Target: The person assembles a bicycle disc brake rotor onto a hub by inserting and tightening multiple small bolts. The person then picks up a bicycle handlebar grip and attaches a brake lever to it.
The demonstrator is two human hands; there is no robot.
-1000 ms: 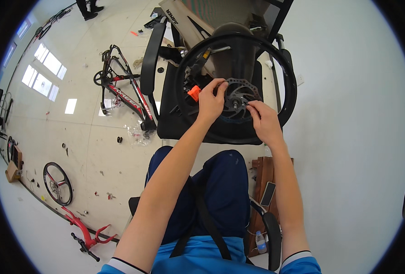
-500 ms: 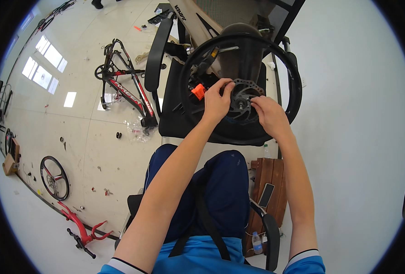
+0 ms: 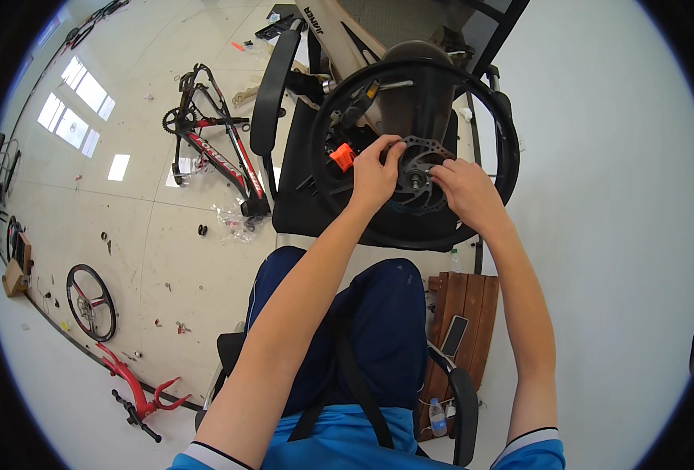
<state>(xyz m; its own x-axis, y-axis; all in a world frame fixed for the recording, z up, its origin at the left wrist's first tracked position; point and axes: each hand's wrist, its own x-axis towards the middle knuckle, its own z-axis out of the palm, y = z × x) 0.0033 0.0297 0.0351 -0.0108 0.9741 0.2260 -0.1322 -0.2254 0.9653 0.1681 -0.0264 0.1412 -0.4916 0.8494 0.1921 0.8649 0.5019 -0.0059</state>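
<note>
Left hand (image 3: 377, 174) at edge of disc rotor (image 3: 427, 146), right hand (image 3: 469, 192) by axle (image 3: 416, 182), fingertips drawn together, cannot tell on what; axle points up, black wheel (image 3: 507, 149) face-up over chair seat (image 3: 294, 207), bike frame (image 3: 220, 162) on floor (image 3: 143, 258) farther off.

I count two hands, one left hand (image 3: 377, 176) and one right hand (image 3: 466, 194). The wheels that show clearly are two: one upper wheel (image 3: 510, 149), with one disc (image 3: 417, 166) facing up, and one floor wheel (image 3: 110, 301). There is one black-and-red frame (image 3: 220, 162) and one red bicycle part (image 3: 138, 392). The chairs are two, one front chair (image 3: 296, 211) and one near chair (image 3: 463, 411). I see one wooden worktop (image 3: 472, 313), one phone (image 3: 454, 335), two bottles (image 3: 438, 417) and two orange pieces (image 3: 342, 157). Scattered small parts are too tiny for exact counting.
</note>
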